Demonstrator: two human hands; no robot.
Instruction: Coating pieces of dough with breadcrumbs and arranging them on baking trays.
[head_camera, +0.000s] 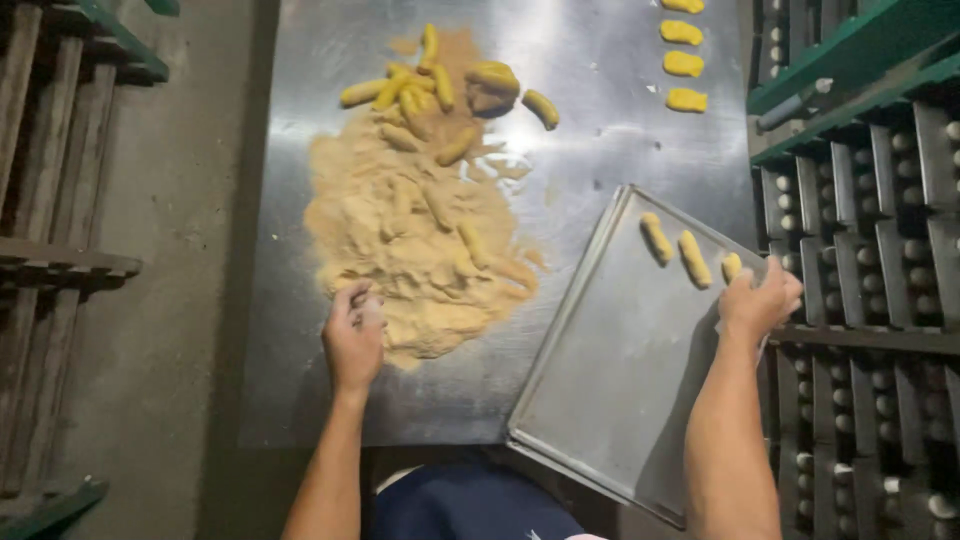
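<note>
A steel table (620, 130) carries a spread of tan breadcrumbs (410, 230). Several yellow finger-shaped dough pieces (420, 90) lie at the heap's far end, some half buried. My left hand (352, 335) rests at the near left edge of the crumbs, fingers curled around something small and pale; what it is I cannot tell. A metal baking tray (610, 380) sits tilted at the table's right corner with three coated pieces (690, 255) near its far edge. My right hand (760, 300) is at that far right edge, fingers bent beside the nearest piece.
Several more yellow pieces (683, 62) lie in a row at the table's far right. A green rack (870, 200) with metal trays stands to the right. Wooden slats (50, 250) and a bare concrete floor (190, 250) are on the left.
</note>
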